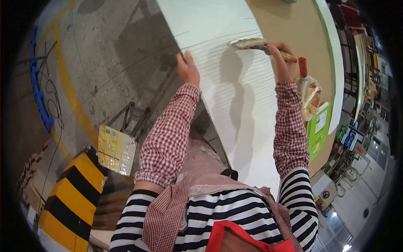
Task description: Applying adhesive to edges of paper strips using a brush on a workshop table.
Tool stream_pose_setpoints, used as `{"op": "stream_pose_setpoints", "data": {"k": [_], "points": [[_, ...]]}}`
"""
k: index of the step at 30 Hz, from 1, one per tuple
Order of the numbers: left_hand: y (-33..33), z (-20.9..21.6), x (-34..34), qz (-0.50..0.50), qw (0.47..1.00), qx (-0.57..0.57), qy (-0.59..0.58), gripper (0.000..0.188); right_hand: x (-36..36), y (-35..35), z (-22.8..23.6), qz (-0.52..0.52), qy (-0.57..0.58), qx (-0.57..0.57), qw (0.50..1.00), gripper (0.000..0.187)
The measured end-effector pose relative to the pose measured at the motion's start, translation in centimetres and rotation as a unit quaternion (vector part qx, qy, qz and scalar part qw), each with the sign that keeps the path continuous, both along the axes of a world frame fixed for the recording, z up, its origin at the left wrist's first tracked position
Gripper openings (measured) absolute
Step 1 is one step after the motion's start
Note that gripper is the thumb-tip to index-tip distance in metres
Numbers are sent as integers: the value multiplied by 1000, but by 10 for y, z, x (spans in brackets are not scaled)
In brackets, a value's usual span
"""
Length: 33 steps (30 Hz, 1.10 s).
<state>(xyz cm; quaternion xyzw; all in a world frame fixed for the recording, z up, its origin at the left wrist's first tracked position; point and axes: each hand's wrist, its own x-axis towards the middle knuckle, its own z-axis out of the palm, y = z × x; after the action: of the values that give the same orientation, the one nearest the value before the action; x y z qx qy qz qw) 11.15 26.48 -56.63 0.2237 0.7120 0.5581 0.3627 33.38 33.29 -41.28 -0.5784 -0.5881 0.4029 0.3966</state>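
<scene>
A long white board (262, 105) with many fine parallel lines across it stretches away in front of me. My left hand (189, 69) grips its left edge, the thumb up by the rim and the fingers along the side, partly hidden. In my right hand (283, 59), over the board's right side, is a brush (249, 43) with pale bristles. Its bristles point left over the lined surface; whether they touch it I cannot tell. A dark shadow falls on the board below the brush.
Right of my right forearm are a red-capped object (302, 66), a crumpled clear bag (310, 98) with tan contents and a green box (318, 130) on a tan surface (294, 21). At left stand a yellow-black striped barrier (73, 201) and a metal frame (130, 122).
</scene>
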Motion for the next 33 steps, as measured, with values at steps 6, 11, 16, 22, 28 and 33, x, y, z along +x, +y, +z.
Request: {"op": "stream_pose_setpoints", "data": {"k": [6, 11, 16, 22, 28, 33], "points": [[-7, 11, -5, 4, 998, 11, -64, 47, 29, -94, 2, 63, -115, -16, 991, 13], [-75, 14, 27, 54, 993, 45, -92, 49, -10, -95, 27, 79, -153, -16, 985, 12], [-109, 14, 62, -24, 999, -8, -23, 45, -77, -49, 4, 73, -110, 161, 978, 6], [-114, 8, 59, -36, 999, -22, -24, 42, -68, -67, -15, 148, -121, 147, 970, 7], [-116, 6, 58, -34, 998, -44, 16, 44, -53, -95, 11, 176, -142, 133, 965, 5], [-113, 6, 64, -53, 998, -31, -16, 44, -71, -77, 1, 151, -108, 171, 968, 5]]}}
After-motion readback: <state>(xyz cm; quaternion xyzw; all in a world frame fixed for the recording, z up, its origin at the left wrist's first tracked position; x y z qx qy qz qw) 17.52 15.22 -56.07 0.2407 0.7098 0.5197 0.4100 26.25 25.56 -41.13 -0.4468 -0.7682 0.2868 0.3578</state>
